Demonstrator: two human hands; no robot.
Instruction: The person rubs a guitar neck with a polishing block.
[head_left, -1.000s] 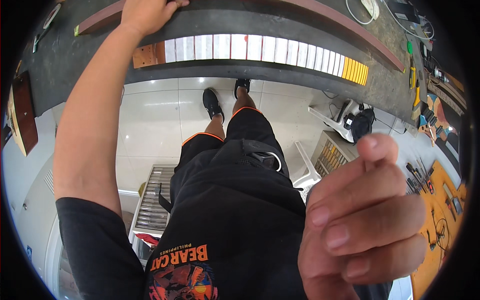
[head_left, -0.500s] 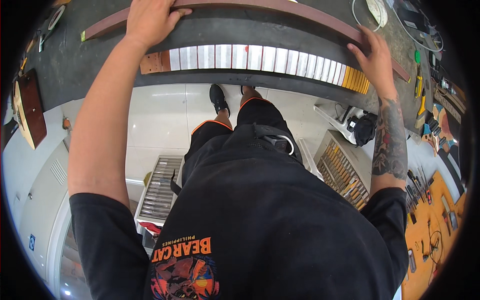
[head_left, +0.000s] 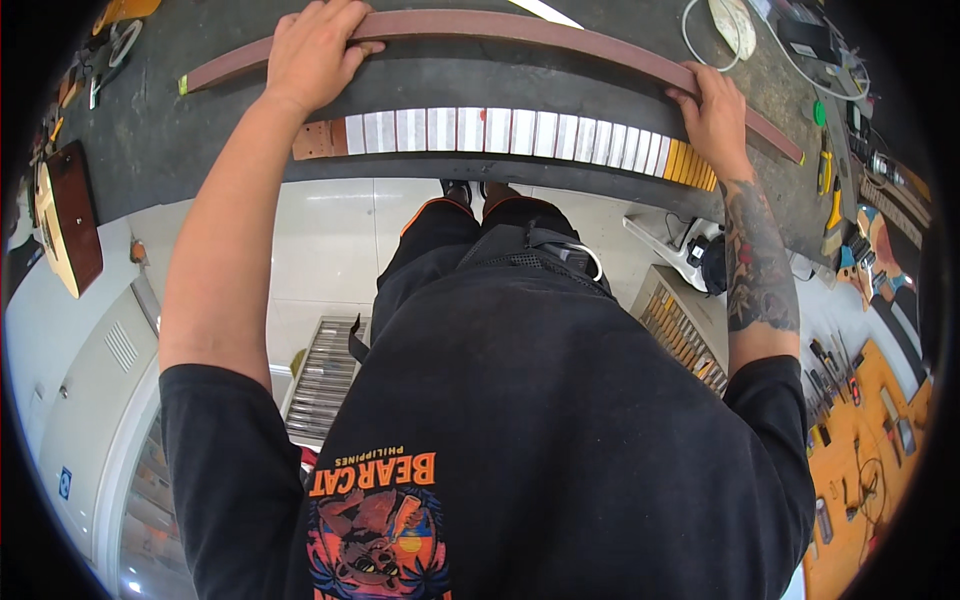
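A long, thin reddish-brown bar (head_left: 530,28) with a gritty, sandpaper-like face lies across the bench, bowed by the lens. My left hand (head_left: 318,55) is closed over it near its left end, thumb on the near side. Towards the other end, my right hand (head_left: 715,108) grips it between fingers and thumb. Closer to me is a guitar neck (head_left: 508,132), lying parallel to the bar. White tape covers its fingerboard in strips between the frets, and the right end has yellow strips. Its bare brown headstock with small holes points left.
The dark workbench (head_left: 230,130) carries a white cable (head_left: 690,30), yellow-handled tools (head_left: 835,205) and a green cap (head_left: 819,113) at the right. A wooden guitar body (head_left: 70,220) stands at the left edge. Tool racks (head_left: 325,385) flank my legs below.
My view has shifted with my body, so the bench sits slightly lower and a white strip shows behind the bar. Both hands stay on the bar.
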